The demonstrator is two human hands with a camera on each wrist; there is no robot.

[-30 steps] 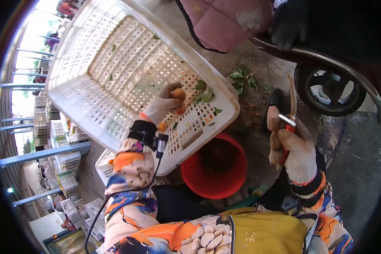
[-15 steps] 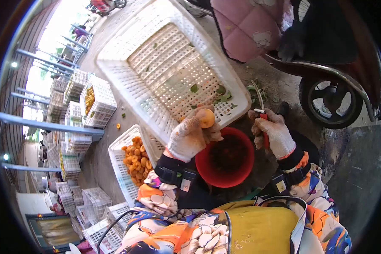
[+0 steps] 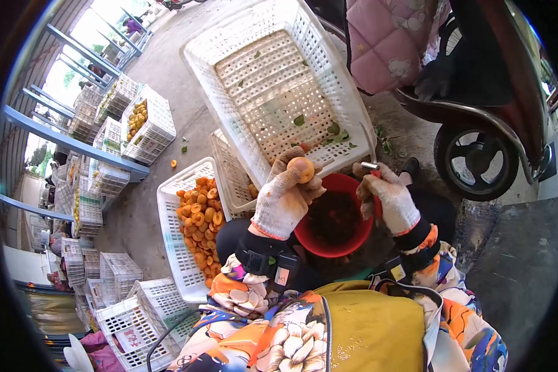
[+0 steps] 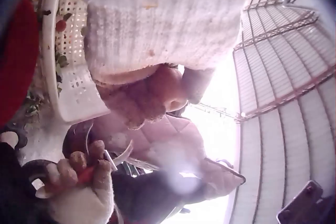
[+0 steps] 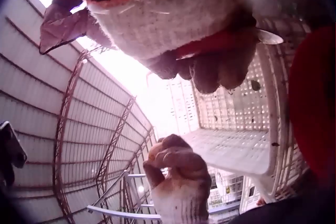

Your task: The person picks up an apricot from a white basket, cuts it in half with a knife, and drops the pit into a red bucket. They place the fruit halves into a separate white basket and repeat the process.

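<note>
Gloved left hand point(image 3: 283, 199) curls its fingers around an orange fruit point(image 3: 301, 169), held at the fingertips just above the near rim of the red bucket point(image 3: 356, 234). Gloved right hand point(image 3: 385, 199) is clenched on a red-handled knife point(image 3: 372, 173), its curved blade pointing up, over the bucket's right edge. Left of the bucket, a white crate point(image 3: 172, 248) holds cut orange fruit. Beyond the hands, a tilted large white crate point(image 3: 214, 43) holds only scattered leaves. Farther right, a scooter wheel point(image 3: 475, 162); far left, stacked crates point(image 3: 93, 186).
</note>
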